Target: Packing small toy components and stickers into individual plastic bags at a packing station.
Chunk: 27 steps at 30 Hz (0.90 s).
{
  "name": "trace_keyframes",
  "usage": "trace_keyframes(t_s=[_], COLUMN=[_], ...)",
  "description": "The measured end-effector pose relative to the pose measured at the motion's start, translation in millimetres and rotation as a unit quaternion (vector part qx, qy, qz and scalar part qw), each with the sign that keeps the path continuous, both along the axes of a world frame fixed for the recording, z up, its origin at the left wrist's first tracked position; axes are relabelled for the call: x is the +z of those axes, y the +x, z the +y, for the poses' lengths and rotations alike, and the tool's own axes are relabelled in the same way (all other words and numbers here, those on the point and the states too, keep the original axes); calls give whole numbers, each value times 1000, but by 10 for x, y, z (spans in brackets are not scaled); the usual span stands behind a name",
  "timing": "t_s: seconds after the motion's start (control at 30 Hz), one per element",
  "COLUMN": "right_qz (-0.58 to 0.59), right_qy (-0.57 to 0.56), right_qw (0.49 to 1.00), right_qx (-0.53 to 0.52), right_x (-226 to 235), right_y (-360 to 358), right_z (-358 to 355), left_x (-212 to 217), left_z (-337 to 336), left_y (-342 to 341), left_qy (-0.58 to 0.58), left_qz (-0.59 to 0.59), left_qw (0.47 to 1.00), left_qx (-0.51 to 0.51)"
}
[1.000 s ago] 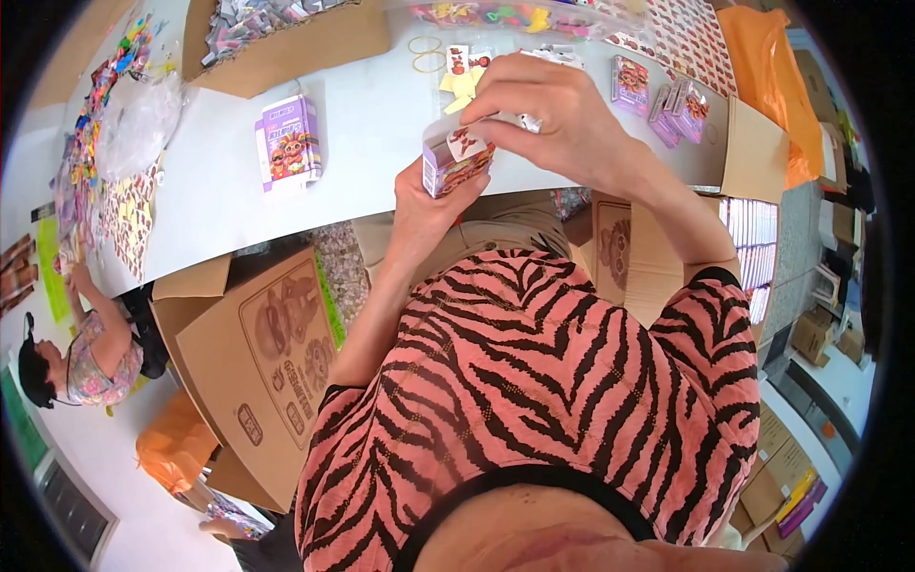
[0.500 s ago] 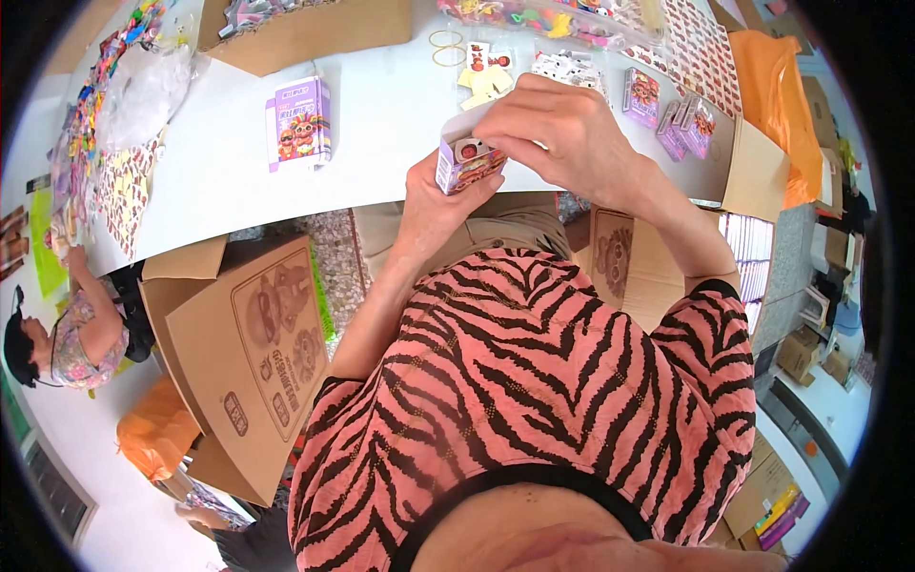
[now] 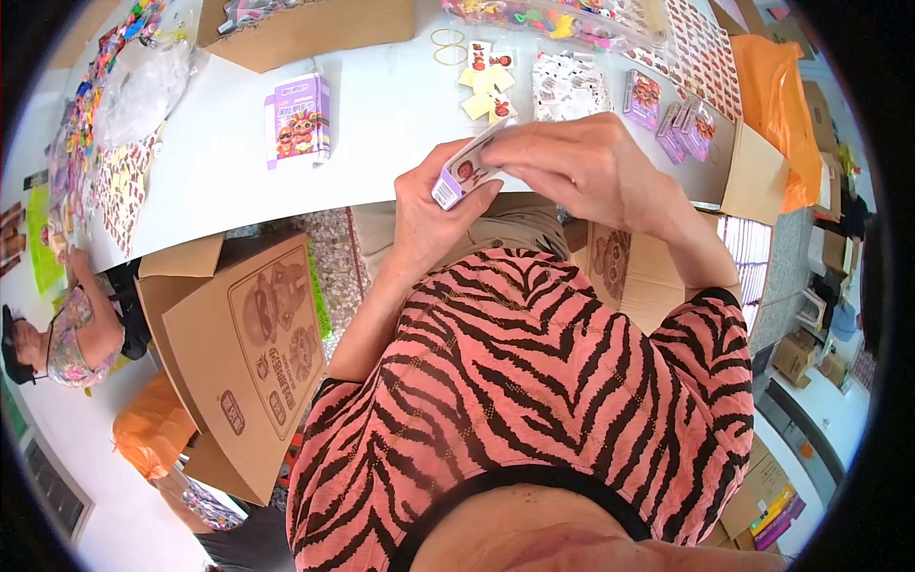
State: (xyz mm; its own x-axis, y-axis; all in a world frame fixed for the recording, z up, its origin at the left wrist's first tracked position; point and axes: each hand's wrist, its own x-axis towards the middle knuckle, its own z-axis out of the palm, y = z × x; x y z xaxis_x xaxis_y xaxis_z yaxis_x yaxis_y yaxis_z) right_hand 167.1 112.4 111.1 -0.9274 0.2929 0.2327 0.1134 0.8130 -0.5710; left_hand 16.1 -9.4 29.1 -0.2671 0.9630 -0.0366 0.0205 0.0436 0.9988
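Above my lap, at the table's near edge, I hold a small purple and white card box point(image 3: 462, 178), tilted, with a printed red character showing on it. My left hand point(image 3: 427, 205) is closed around its lower end, thumb along the near side. The bent fingers of my right hand point(image 3: 586, 172) close on the upper end and cover part of it; the fingertips are partly hidden. Just beyond lie yellow-backed sticker pieces point(image 3: 488, 81) and a pile of small black-and-white packets point(image 3: 570, 86). A purple printed box point(image 3: 301, 122) lies to the left on the white table point(image 3: 381, 143).
Several small purple boxes point(image 3: 688, 129) sit at the right, beside an open carton point(image 3: 758, 172) and an orange bag point(image 3: 777, 114). Rubber bands point(image 3: 449, 46) lie farther back. A large carton point(image 3: 248, 343) stands by my left side. Another person point(image 3: 81, 324) sits at far left.
My right hand has come down and nearer, uncovering the packets and stickers behind it. The small box has tilted in my left hand and shows a different side.
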Motion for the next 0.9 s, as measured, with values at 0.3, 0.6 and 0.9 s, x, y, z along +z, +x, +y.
trace_keyframes(t_s=[0.3, 0.6, 0.9], right_qz=[-112, 50, -55], right_qy=[51, -101, 123], right_qw=[990, 992, 957], right_qx=[70, -57, -258], right_x=[0, 312, -718], right_y=[19, 35, 238], right_z=[-123, 273, 2568], left_x=[33, -27, -97], left_z=[-2, 8, 28], left_y=[56, -46, -153], left_qy=[88, -25, -31], left_qz=[175, -43, -77], left_qw=[981, 998, 995], left_qx=[1, 43, 48])
